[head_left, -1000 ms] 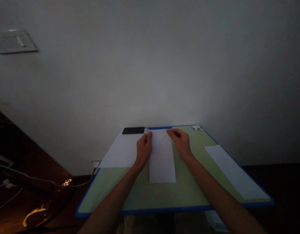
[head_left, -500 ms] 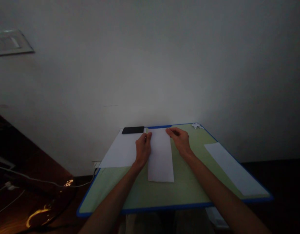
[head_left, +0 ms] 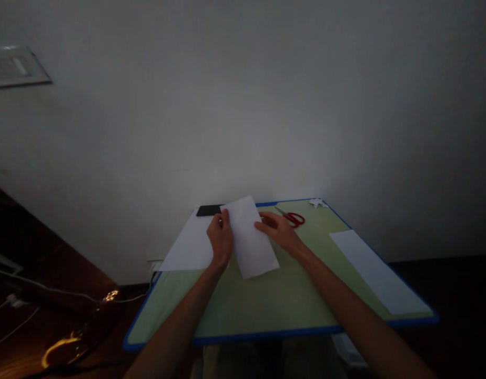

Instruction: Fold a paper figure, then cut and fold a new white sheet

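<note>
A folded white paper strip (head_left: 250,237) lies tilted on the green cutting mat (head_left: 266,300), its far end swung to the left. My left hand (head_left: 220,239) pinches the strip's left edge near the far end. My right hand (head_left: 277,232) rests with its fingers on the strip's right edge. Red-handled scissors (head_left: 292,218) lie on the mat just beyond my right hand.
A white sheet (head_left: 190,247) lies at the mat's left with a black phone (head_left: 208,210) at its far end. Another white strip (head_left: 379,271) lies at the right. A small white paper shape (head_left: 317,202) sits at the far corner. Cables (head_left: 49,292) run over the floor at left.
The strip has been turned so its far end points left, and both hands shifted left and nearer with it. The red scissors, covered before, now show.
</note>
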Tool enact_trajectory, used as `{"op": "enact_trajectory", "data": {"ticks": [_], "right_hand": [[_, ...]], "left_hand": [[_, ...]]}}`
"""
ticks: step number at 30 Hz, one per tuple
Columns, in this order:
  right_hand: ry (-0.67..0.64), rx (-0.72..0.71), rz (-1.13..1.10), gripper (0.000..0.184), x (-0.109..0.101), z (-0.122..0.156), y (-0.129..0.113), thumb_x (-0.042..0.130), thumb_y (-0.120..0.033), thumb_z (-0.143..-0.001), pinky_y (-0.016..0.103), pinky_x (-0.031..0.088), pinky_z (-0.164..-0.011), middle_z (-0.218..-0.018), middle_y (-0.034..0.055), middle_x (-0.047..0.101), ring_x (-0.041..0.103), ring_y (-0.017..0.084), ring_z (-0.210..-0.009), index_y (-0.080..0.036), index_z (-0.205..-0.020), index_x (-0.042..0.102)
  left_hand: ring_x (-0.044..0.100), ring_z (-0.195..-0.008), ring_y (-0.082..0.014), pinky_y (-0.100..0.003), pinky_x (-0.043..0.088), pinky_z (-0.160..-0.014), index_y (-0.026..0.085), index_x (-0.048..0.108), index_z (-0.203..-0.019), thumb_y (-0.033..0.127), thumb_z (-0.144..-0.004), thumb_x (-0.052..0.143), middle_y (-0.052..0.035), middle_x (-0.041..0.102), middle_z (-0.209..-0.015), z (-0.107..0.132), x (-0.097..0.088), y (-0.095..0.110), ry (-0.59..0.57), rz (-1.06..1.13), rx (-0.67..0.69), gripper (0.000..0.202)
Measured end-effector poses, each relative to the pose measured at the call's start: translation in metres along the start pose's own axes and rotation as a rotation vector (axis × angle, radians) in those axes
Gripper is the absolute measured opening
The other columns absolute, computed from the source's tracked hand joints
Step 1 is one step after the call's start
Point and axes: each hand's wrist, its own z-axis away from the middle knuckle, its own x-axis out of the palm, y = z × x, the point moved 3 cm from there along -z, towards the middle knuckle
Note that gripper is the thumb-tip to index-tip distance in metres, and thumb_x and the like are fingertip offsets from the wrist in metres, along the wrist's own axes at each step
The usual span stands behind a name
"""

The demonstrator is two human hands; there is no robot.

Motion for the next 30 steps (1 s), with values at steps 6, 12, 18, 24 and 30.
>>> {"op": "enact_trajectory", "data": {"ticks": [6, 12, 18, 24, 30], "right_hand": [[0.071, -0.047, 0.059, 0.038, 0.004, 0.005, -0.003, 0.08, -0.034, -0.07, 0.033, 0.056, -0.074, -0.087, 0.0041, 0.076, 0.07, 0.019, -0.076, -0.02, -0.105, 0.076], [0.178, -0.075, 0.03, 0.027, -0.002, 0.002, -0.001, 0.079, -0.033, -0.071, 0.038, 0.058, -0.082, -0.094, 0.0066, 0.079, 0.074, 0.023, -0.084, -0.021, -0.095, 0.078], [0.182, -0.056, -0.009, 0.026, -0.002, 0.001, 0.001, 0.079, -0.036, -0.072, 0.037, 0.057, -0.082, -0.092, 0.0068, 0.079, 0.073, 0.023, -0.084, -0.02, -0.092, 0.078], [0.195, -0.069, 0.008, 0.023, 0.001, 0.001, 0.0, 0.079, -0.038, -0.07, 0.035, 0.056, -0.077, -0.082, 0.0048, 0.078, 0.07, 0.02, -0.076, -0.019, -0.084, 0.077], [0.189, -0.052, -0.005, 0.023, 0.001, 0.001, 0.001, 0.079, -0.038, -0.07, 0.037, 0.057, -0.079, -0.083, 0.0055, 0.078, 0.072, 0.021, -0.078, -0.02, -0.083, 0.077]], "left_hand": [[0.048, -0.065, -0.0153, -0.026, 0.035, -0.058, 0.017, 0.056, -0.072, 0.063, -0.095, 0.043, -0.0011, 0.056, -0.07, -0.01, -0.002, -0.011, 0.071, 0.134, -0.095, 0.053], [0.043, -0.06, -0.0133, -0.025, 0.033, -0.053, 0.017, 0.055, -0.075, 0.07, -0.089, 0.049, 0.0003, 0.051, -0.067, 0.001, 0.012, -0.008, -0.137, 0.423, -0.212, 0.055], [0.044, -0.064, -0.0129, -0.024, 0.035, -0.056, 0.016, 0.058, -0.077, 0.059, -0.09, 0.056, 0.0008, 0.052, -0.071, 0.004, 0.01, -0.005, -0.154, 0.318, -0.047, 0.045], [0.042, -0.064, -0.0134, -0.025, 0.033, -0.057, 0.018, 0.054, -0.075, 0.057, -0.093, 0.051, 0.0023, 0.047, -0.069, -0.002, 0.007, -0.008, -0.115, 0.22, -0.01, 0.044], [0.04, -0.06, -0.0141, -0.026, 0.029, -0.055, 0.019, 0.052, -0.072, 0.056, -0.095, 0.049, 0.0028, 0.046, -0.065, 0.0, 0.004, -0.004, -0.09, 0.095, 0.021, 0.043]]}}
